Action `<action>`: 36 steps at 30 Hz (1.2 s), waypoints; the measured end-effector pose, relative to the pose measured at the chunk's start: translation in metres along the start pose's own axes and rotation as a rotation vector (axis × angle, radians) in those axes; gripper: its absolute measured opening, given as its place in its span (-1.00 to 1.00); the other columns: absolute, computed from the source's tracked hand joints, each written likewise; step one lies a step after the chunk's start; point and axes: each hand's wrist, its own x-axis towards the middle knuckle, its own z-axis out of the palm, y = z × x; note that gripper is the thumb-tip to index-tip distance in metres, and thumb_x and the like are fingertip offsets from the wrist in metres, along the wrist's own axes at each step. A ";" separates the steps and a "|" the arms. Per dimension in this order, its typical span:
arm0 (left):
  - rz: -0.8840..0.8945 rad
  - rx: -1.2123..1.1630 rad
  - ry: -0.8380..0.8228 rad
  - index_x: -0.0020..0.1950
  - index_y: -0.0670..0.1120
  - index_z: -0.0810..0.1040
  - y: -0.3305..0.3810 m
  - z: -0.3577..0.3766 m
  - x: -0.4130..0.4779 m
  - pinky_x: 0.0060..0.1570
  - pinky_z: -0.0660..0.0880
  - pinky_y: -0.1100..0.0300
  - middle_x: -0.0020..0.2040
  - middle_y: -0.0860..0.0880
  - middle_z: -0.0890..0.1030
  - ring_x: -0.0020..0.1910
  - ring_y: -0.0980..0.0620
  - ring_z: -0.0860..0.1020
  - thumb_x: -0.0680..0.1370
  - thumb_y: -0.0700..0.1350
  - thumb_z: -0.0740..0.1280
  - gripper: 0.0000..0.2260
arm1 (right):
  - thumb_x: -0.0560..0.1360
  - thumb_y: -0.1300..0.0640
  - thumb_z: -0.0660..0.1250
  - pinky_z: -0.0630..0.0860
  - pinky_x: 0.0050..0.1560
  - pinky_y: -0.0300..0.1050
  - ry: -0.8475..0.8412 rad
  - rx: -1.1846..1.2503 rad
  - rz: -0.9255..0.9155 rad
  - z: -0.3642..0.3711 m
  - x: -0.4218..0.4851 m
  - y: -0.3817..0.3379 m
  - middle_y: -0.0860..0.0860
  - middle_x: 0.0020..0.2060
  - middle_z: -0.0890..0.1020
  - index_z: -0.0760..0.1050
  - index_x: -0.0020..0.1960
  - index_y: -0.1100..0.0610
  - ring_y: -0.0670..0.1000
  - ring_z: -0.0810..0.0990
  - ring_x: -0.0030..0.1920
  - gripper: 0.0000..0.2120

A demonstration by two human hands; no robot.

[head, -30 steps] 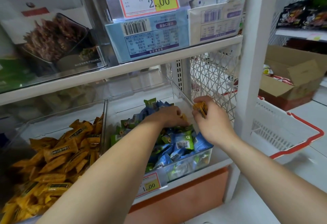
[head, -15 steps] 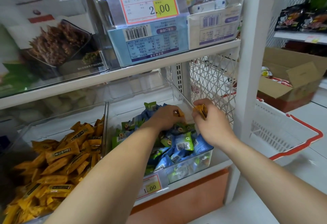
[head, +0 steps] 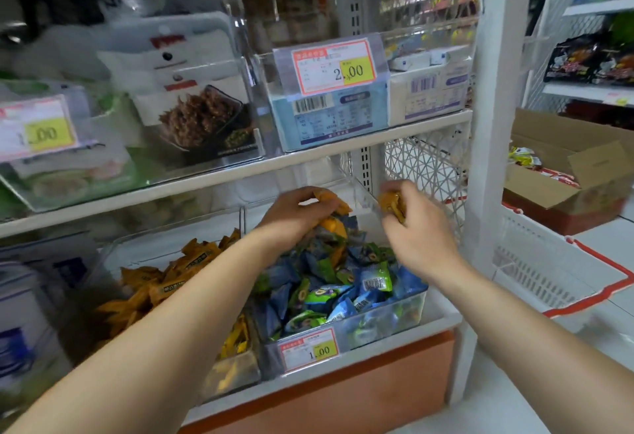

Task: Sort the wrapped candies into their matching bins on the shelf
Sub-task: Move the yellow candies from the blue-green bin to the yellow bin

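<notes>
left hand (head: 298,214) rose; its orange candy (head: 339,205) points right.

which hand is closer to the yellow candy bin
Left. The left hand is just right of the yellow candy bin; the right hand is farther right, by the white post.

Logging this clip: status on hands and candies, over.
Left hand grips orange candies above blue-green bin. Right hand holds another orange bunch. Orange bin left, unobstructed.

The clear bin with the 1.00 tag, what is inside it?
Blue and green candies fill the bin. The left hand grips orange candies above them. The pile hides what lies deeper.
</notes>
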 end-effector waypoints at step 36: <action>-0.129 0.785 0.590 0.49 0.17 0.35 -0.054 -0.154 -0.125 0.30 0.44 -0.11 0.46 -0.02 0.39 0.34 -0.12 0.43 0.54 0.25 0.30 -0.46 | 0.51 0.14 0.45 0.59 -0.08 -0.02 -0.068 0.352 0.207 0.105 0.007 -0.088 -0.01 -0.17 0.68 0.61 0.01 0.01 0.08 0.65 -0.13 -0.90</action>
